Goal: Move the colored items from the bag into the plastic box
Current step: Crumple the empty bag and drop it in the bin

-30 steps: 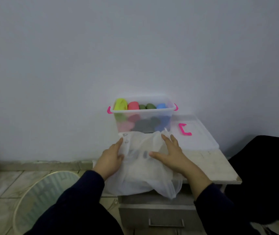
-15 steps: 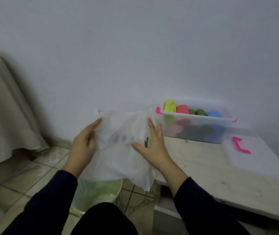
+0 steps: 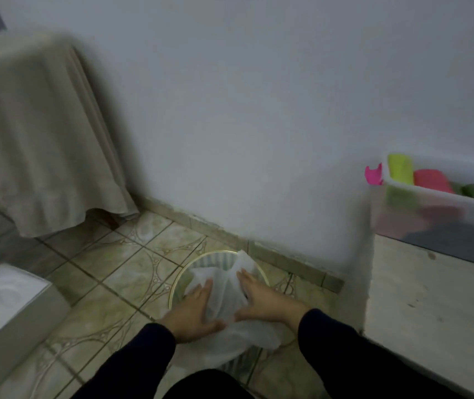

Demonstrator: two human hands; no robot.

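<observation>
Two hands press a crumpled white plastic bag (image 3: 227, 298) down into a round wastebasket (image 3: 198, 262) on the tiled floor, where half a second ago they held it up beside the table and a second ago it lay on the tabletop. The left hand (image 3: 194, 309) and right hand (image 3: 261, 302) flank the bag, fingers extended along its sides and thumbs hooked under its near edge; no colored shape shows through the film between them. Well off to the right of the hands and above them, the clear plastic box (image 3: 437, 214) sits on the pale table (image 3: 431, 298), with yellow-green, red and green items (image 3: 431, 180) showing over its rim. Judging by the limp bag going to the bin, the transfer looks finished.
</observation>
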